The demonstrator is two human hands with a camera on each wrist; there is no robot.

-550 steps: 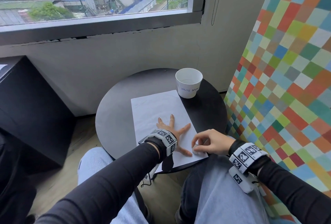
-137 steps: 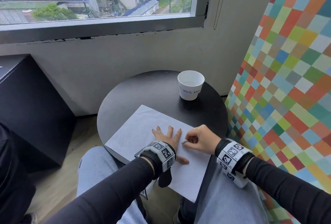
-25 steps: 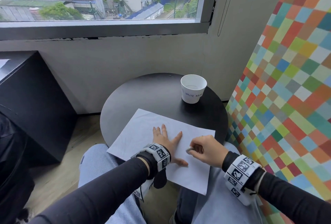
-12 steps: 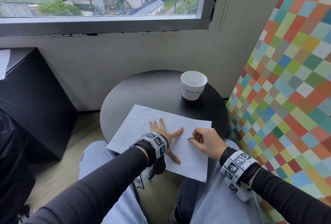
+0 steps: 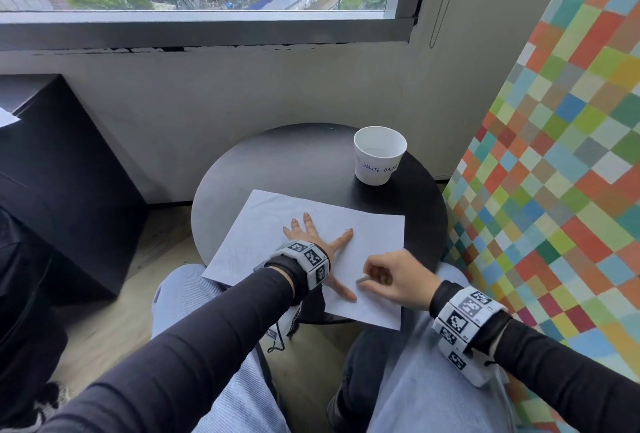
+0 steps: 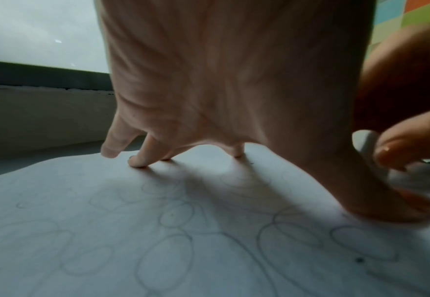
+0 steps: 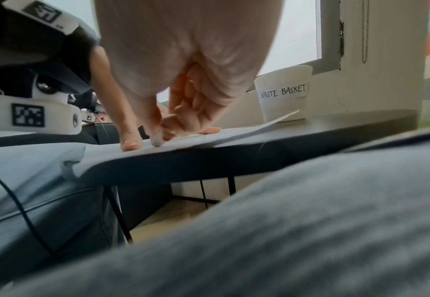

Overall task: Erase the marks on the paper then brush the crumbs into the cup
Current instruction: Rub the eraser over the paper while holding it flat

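Observation:
A white sheet of paper [image 5: 370, 238] lies skewed on the round black table [image 5: 277, 162], its near corner hanging past the edge. Faint pencil loops [image 6: 173, 241] cover the paper [image 6: 56, 201]. My left hand [image 5: 318, 242] presses flat on the sheet with fingers spread. My right hand [image 5: 384, 275] pinches a small white eraser [image 5: 363, 279] with its tip on the paper beside the left thumb; the eraser [image 7: 156, 140] also shows under the right hand [image 7: 168, 128]. A white paper cup [image 5: 379, 155] labelled "WASTE BASKET" stands upright at the far right of the table.
A colourful checkered panel [image 5: 554, 173] rises close on the right. A black cabinet [image 5: 52, 190] stands on the left, a grey wall and window behind. My knees in jeans [image 5: 433, 380] sit under the table's near edge. The cup [image 7: 284, 94] stands past the paper's far corner.
My right hand with the eraser has slid towards me along the paper, closer to the left thumb. The left hand stays pressed on the sheet.

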